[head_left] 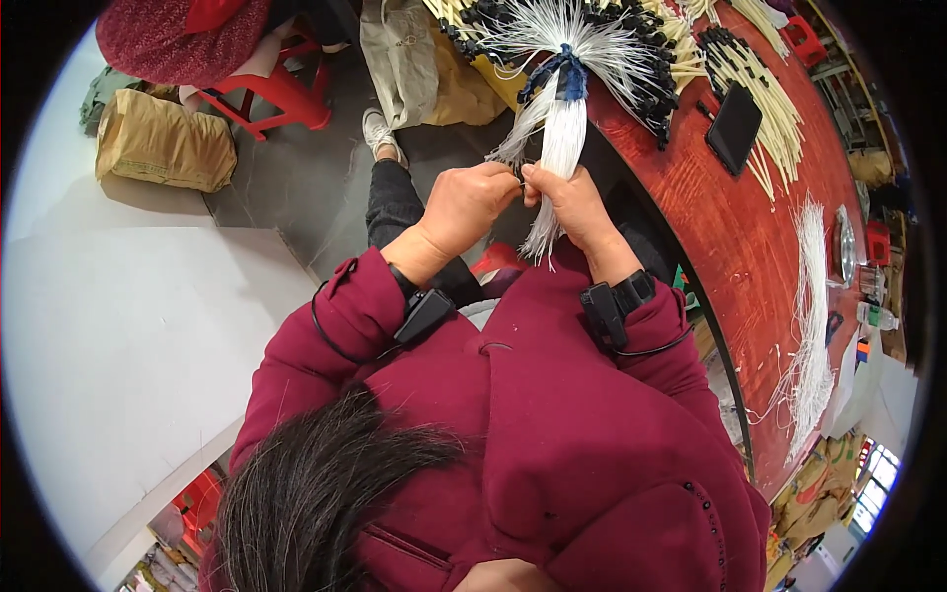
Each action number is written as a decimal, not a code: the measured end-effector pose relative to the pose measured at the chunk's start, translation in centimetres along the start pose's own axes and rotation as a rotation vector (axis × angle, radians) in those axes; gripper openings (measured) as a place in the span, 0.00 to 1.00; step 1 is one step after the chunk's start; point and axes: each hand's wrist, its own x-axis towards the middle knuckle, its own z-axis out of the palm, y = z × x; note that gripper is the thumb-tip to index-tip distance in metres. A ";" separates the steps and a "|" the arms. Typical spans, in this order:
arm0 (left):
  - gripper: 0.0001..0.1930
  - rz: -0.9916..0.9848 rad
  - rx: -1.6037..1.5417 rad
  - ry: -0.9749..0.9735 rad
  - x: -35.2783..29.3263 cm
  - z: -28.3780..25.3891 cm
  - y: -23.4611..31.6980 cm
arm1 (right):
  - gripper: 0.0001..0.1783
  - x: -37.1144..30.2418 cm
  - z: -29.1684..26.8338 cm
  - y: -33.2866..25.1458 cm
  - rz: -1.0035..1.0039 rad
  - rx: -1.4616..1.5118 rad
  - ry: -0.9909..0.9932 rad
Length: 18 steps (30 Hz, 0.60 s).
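Note:
A thick bundle of thin white strands (565,128) hangs over the table's near edge, bound higher up with a dark blue cloth tie (569,77). My right hand (575,204) is closed around its lower part, and the loose ends (541,240) stick out below the fingers. Close by on the left, my left hand (472,205) is pinched near the right thumb. What those left fingertips hold is too small to make out. Beyond the tie, the strands fan out over black-tipped pale sticks (654,91).
On the red wooden table (691,212) lie a black phone (735,128), more pale sticks (779,113) and another heap of white strands (811,326). To the left are a white surface (148,335), a brown paper sack (166,140) and a red stool (281,99) beside another person.

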 end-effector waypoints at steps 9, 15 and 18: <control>0.05 -0.099 -0.165 -0.026 0.5 -0.1 -0.1 | 0.12 -0.2 0.1 -0.4 0.007 0.064 -0.029; 0.03 -0.458 -0.571 0.012 -0.1 0.9 0.7 | 0.11 0.0 0.0 -0.1 -0.017 0.018 -0.022; 0.05 -0.513 -0.628 -0.004 -0.2 1.4 0.7 | 0.11 -0.1 0.1 0.1 -0.009 0.020 -0.005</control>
